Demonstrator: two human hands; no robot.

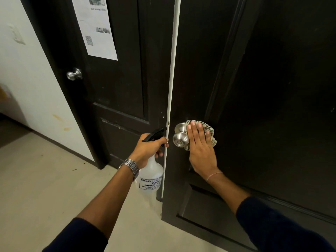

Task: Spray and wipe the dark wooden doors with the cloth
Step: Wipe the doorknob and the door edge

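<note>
Left hand (pixel 148 148) grips spray bottle (pixel 151 176), fingers curled round its neck. Right hand (pixel 201 148) flat, fingers straight, pressing cloth (pixel 209 129) on door (pixel 263 88) beside knob (pixel 180 139).

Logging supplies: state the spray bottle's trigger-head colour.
Black, on the translucent white spray bottle; seen in the head view.

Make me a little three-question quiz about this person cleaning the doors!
1. True or false: the right hand presses the cloth flat against the near door.
2. What does the left hand grip? A) spray bottle B) door knob C) paper notice
3. Fill in: the cloth sits right beside the silver ____.

Key
1. True.
2. A, the spray bottle.
3. Door knob.
</note>
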